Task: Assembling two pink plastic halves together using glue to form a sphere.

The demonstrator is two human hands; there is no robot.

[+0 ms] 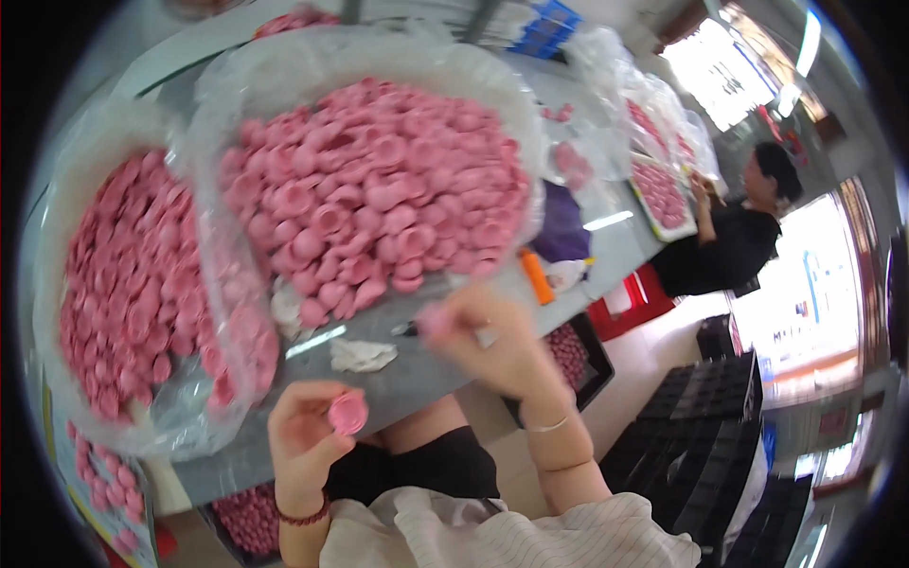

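Observation:
My left hand (301, 428) pinches a small pink cup-shaped piece (348, 414) between thumb and fingers, its round hollow side showing. To the right and farther out, my right hand (497, 333) is smeared by motion over the table edge. At its fingertips is a blurred pink piece (436, 324), whose exact shape I cannot make out. Beyond both hands lies a big heap of similar pink cup-shaped pieces (388, 180) in an open clear plastic bag (379, 57). A crumpled white cloth or tissue (364, 356) rests on the grey table (417, 374) between the hands.
Another plastic bag of pink pieces (137, 284) stands at left. An orange tool or marker (537, 276) lies near a dark purple cloth (561, 222). Black crates (682, 435) stand on the right. A co-worker (729, 232) handles something beside a tray (660, 199).

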